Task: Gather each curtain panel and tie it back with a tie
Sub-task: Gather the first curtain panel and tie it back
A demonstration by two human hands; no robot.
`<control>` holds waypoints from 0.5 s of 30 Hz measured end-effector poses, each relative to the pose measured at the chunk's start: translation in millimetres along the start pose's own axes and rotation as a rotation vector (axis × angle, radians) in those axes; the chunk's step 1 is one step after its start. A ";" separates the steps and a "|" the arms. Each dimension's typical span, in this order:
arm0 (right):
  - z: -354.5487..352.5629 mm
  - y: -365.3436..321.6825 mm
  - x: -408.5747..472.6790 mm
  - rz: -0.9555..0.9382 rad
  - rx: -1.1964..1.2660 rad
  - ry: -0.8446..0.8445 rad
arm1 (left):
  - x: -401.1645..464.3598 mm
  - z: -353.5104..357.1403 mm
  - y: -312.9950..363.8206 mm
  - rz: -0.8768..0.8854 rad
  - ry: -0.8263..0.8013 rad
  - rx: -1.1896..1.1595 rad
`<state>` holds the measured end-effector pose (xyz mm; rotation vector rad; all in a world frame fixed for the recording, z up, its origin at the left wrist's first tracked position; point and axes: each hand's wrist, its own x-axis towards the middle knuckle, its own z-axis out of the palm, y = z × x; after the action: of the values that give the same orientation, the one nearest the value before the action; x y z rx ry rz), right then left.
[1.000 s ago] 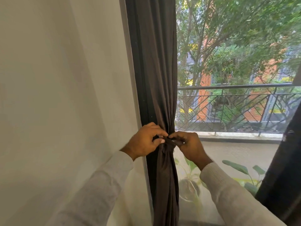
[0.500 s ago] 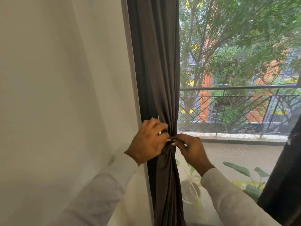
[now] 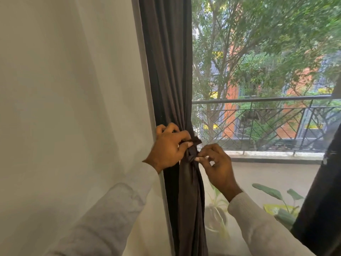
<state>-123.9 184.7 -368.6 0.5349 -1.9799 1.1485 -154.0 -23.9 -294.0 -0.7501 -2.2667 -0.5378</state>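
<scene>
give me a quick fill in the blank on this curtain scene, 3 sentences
1. Both hands pinch the ends of the ____ around the gathered dark curtain panel.
2. The left hand is ____ than the right hand.
3. Behind the glass, a metal ____ crosses in front of the trees.

Missing words: tie; higher; railing

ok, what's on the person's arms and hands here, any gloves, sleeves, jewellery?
Both hands are bare: no gloves, and no rings or watch show on the left hand or the right hand. Each arm wears a long, pale off-white sleeve ending at the wrist. The left sleeve looks smooth and creased; the right sleeve has a finely ribbed cuff. No markings or logos show.
</scene>
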 end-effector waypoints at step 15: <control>-6.0 -37.0 20.3 0.207 0.297 0.057 | 14.8 -5.9 5.5 -0.174 -0.147 -0.209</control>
<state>-109.0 171.6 -330.9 0.4477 -1.8587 1.5841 -156.6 -17.6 -278.5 -0.7174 -2.4524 -0.8366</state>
